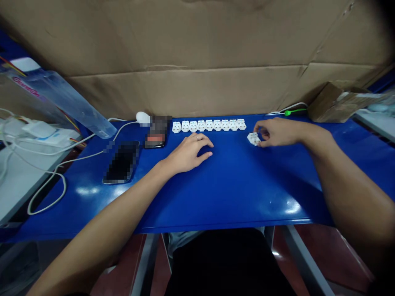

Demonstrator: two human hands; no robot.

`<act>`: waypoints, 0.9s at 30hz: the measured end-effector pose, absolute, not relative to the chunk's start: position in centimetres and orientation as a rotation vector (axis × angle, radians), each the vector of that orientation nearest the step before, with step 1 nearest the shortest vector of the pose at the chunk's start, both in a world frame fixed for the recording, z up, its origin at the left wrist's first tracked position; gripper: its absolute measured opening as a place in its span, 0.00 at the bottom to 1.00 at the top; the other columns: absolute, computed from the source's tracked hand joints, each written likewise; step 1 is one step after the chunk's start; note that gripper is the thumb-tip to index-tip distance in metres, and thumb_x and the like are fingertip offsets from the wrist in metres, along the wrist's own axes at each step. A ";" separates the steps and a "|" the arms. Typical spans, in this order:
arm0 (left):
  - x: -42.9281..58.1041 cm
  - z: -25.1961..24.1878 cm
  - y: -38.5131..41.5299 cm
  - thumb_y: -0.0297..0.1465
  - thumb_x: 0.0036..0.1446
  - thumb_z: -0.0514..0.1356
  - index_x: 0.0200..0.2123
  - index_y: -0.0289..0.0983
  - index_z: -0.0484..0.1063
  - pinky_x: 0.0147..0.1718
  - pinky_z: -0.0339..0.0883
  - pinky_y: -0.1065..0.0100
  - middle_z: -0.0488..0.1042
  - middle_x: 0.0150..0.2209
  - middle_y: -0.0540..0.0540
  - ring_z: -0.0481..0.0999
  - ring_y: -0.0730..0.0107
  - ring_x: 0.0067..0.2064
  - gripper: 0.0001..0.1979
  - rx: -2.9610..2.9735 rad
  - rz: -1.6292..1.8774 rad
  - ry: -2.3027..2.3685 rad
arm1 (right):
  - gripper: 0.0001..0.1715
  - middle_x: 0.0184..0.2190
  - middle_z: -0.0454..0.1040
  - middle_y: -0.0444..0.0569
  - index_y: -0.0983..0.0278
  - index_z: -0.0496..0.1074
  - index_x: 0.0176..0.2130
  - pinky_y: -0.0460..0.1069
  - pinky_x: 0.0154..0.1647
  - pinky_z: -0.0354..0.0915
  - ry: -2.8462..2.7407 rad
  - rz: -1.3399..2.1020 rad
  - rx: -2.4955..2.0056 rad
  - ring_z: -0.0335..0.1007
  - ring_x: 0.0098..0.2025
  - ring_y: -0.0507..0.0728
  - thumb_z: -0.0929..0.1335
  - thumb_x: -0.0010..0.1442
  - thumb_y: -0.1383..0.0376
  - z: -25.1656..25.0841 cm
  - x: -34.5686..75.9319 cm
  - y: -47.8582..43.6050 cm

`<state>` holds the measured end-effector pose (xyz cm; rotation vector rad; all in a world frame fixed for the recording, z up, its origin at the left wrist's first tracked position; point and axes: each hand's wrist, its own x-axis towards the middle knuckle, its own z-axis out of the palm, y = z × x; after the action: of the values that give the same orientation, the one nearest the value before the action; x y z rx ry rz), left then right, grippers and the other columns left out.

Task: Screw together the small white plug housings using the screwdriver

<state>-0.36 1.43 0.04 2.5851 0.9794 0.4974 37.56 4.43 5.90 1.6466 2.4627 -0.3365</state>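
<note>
Between the thumb and fingers of my right hand (273,132) is a small white socket-like block (253,139), low over the blue tabletop. Its exact kind is too small to make out. To its left, a row of several similar white blocks (209,125) stretches along the back of the table. My left hand (193,153) rests on the tabletop just in front of this row, fingers loosely apart and nothing in them. A ring shows on one of its fingers.
Two phones, a nearer one (121,162) and a farther one (157,131), lie left of my left hand. A white cable (63,181) loops across the left side. A clear plastic container (70,98) leans there. Cardboard (191,90) lines the back; a brown box (331,102) and green-handled tool (288,112) are at right.
</note>
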 end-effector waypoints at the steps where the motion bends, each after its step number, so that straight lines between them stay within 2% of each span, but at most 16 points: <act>1: -0.3 0.0 1.4 0.39 0.79 0.61 0.62 0.41 0.80 0.70 0.68 0.43 0.79 0.65 0.39 0.76 0.48 0.68 0.16 2.584 0.499 0.982 | 0.22 0.38 0.83 0.52 0.62 0.79 0.47 0.56 0.36 0.67 2.439 -0.293 1.693 0.78 0.35 0.63 0.76 0.60 0.51 5.6 38.5 5.0; 4: -0.2 -0.1 1.4 0.39 0.79 0.61 0.62 0.40 0.79 0.71 0.68 0.44 0.79 0.64 0.39 0.76 0.49 0.67 0.15 2.586 0.506 0.982 | 0.38 0.41 0.85 0.58 0.69 0.76 0.65 0.60 0.45 0.71 2.441 -0.160 1.851 0.82 0.41 0.69 0.73 0.64 0.51 4.0 40.0 6.4; 7: -0.3 0.0 1.3 0.39 0.79 0.61 0.62 0.40 0.79 0.71 0.68 0.45 0.79 0.64 0.39 0.76 0.49 0.67 0.16 2.588 0.495 0.990 | 0.43 0.46 0.87 0.64 0.72 0.71 0.73 0.62 0.53 0.74 2.433 -0.097 1.943 0.84 0.48 0.73 0.69 0.68 0.52 2.7 39.7 7.1; 10: -0.3 0.0 1.3 0.39 0.80 0.61 0.63 0.40 0.79 0.71 0.68 0.45 0.79 0.64 0.39 0.76 0.49 0.67 0.16 2.598 0.484 0.991 | 0.43 0.50 0.87 0.66 0.72 0.70 0.74 0.64 0.57 0.75 2.443 -0.067 1.981 0.85 0.52 0.76 0.67 0.70 0.51 2.0 38.8 7.3; 22: -0.4 0.0 1.4 0.39 0.79 0.61 0.62 0.41 0.79 0.71 0.67 0.44 0.79 0.64 0.40 0.76 0.49 0.67 0.16 2.595 0.485 0.998 | 0.42 0.50 0.88 0.66 0.70 0.70 0.75 0.67 0.56 0.77 2.505 -0.092 1.994 0.86 0.52 0.77 0.67 0.71 0.54 1.4 37.8 7.4; 27: -0.2 -0.2 1.2 0.40 0.80 0.60 0.65 0.41 0.77 0.73 0.67 0.42 0.78 0.66 0.39 0.75 0.48 0.69 0.18 2.596 0.475 1.033 | 0.39 0.51 0.88 0.71 0.75 0.67 0.75 0.69 0.57 0.78 2.556 0.003 2.018 0.87 0.53 0.80 0.63 0.74 0.58 2.8 37.5 6.3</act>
<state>-0.18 1.19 -0.17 2.5956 1.0328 0.4751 37.52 6.29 2.76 2.0183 2.5558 0.0027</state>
